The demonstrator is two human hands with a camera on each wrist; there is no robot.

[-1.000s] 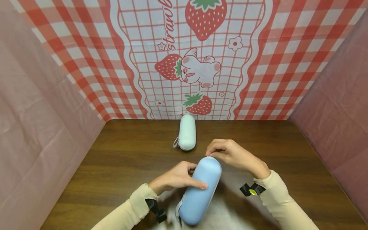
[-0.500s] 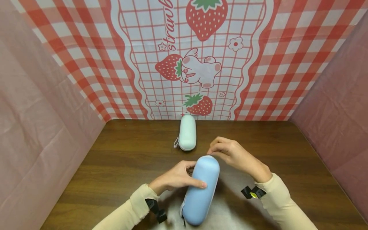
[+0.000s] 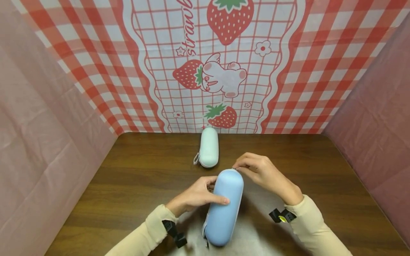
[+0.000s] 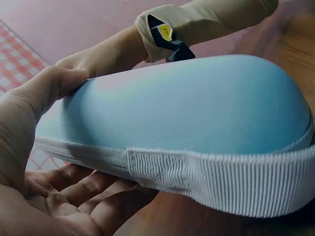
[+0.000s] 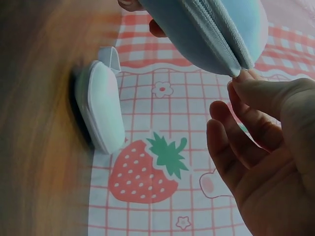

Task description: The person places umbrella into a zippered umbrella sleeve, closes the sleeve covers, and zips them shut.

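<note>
My left hand (image 3: 200, 193) grips a light blue zippered hard case (image 3: 225, 213) around its side, thumb across the front and fingers behind. The case is tilted slightly, its upper end leaning right. A ribbed pale strap (image 4: 236, 179) loops along its seam in the left wrist view. At the upper end, my right hand (image 3: 266, 172) pinches the zipper pull between thumb and index finger; the fingertips mostly hide the pull. From the right wrist view, the zipper seam (image 5: 219, 37) runs down to that pinch, and both halves look closed together along it.
A smaller mint-green zippered case (image 3: 209, 147) with a wrist loop lies on the brown wooden table (image 3: 144, 163), near the back wall. A red checked strawberry cloth (image 3: 217, 71) hangs behind. Pink cloth walls (image 3: 54, 124) stand at both sides.
The blue case has risen a little and turned slightly more upright. Both hands have shifted slightly with it, keeping their hold. The mint-green case stays put.
</note>
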